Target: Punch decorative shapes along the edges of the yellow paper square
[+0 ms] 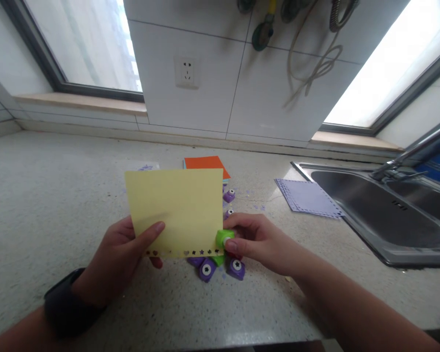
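My left hand [124, 249] grips a sheet of yellow paper [179, 205] by its lower left part, thumb on the front. A row of small punched shapes, among them a heart and a star, runs along the sheet's bottom edge. At the lower right corner my right hand [249, 239] holds a green craft punch [224, 238] between thumb and fingers, against the paper's edge. Several purple craft punches lie on the counter around and below the sheet, such as one purple punch [207, 269] and another purple punch [236, 268]. The sheet hides part of this group.
A stack of coloured paper [205, 162], orange on top, lies behind the yellow sheet. Light purple sheets [308, 196] with punched edges rest beside the steel sink [366, 195] at right. Purple scraps [145, 167] lie at the back left on the stone counter [58, 195].
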A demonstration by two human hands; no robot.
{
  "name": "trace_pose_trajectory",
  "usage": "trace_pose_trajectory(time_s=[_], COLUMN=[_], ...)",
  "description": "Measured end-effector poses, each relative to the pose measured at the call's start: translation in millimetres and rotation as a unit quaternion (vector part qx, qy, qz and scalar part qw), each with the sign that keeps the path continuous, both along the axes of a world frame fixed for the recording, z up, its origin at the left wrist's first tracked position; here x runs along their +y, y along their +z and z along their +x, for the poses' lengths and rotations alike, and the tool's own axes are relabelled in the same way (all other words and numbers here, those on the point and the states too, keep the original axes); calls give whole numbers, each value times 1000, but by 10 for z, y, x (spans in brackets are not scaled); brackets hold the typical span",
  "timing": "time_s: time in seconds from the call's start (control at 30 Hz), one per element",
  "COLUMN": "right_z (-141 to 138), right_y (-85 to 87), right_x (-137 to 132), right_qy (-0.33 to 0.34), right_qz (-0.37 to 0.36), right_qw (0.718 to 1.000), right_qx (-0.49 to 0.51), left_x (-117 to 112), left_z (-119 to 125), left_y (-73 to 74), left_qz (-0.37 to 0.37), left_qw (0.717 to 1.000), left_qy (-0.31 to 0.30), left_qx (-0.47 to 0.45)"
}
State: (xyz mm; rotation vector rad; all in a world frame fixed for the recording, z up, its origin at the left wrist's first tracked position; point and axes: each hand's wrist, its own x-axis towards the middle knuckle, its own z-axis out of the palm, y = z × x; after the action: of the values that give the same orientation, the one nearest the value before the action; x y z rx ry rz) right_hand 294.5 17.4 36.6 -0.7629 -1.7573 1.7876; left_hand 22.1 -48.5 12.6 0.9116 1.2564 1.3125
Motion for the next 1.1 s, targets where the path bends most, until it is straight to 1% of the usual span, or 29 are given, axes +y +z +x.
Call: trace_pose_trajectory(time_s=[0.1,0.17,0.4,0.63,0.8,1.1], right_z=[-1,2,12,22,34,48], right_y=[-6,-17,-60,-75,-105,-133], right_x=[14,22,41,63,77,96], right_qy=[3,4,1,17,19,31], right_qz=[-34,-42,-69,-84,-92,-93], right_qw=[999,999,998,996,995,994], right_qx=[2,4,-4,25,33,39], left_x=[-17,-30,-41,-54,-61,-48], left_z=[46,73,94,100,119,142], left_y=[11,20,27,13,33,48], left_qz=[-3,-6,1,3,5,9], left_qw=[1000,1000,1000,999,998,998], left_qy=[-6,-8,12,33,41,52], left_qx=[-5,1,19,26,40,22])
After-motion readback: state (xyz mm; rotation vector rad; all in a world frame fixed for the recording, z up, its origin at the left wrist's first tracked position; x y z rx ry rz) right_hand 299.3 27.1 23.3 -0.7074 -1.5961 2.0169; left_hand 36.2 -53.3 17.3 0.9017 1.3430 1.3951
